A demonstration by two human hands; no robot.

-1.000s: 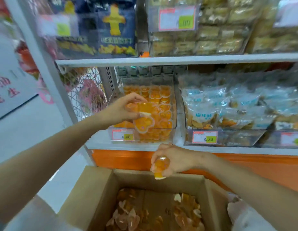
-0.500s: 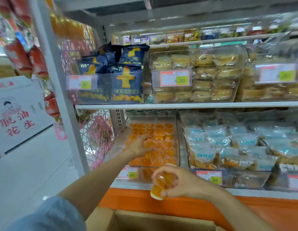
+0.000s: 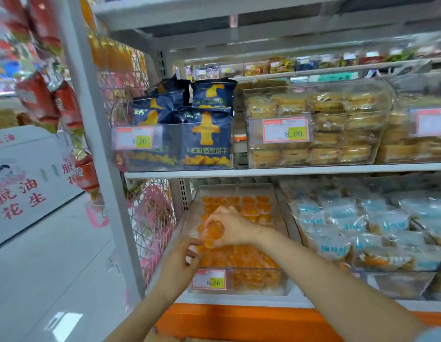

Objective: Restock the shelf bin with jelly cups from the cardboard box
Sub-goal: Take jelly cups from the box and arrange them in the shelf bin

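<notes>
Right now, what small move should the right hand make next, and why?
Probably loosen the right hand and let its orange jelly cups drop: it hovers above the clear shelf bin holding more, while the left hand beside it looks empty.

The right hand (image 3: 233,227) grips a cluster of orange jelly cups (image 3: 212,233) above the clear shelf bin (image 3: 190,219), which is already heaped with more cups (image 3: 249,206). The left hand (image 3: 181,261) is at the bin's near left corner, fingers loose and holding nothing, just above the price tag (image 3: 209,280). Pale blue packets (image 3: 338,218) sit to the right, with navy bags (image 3: 204,134) on the shelf above
</notes>
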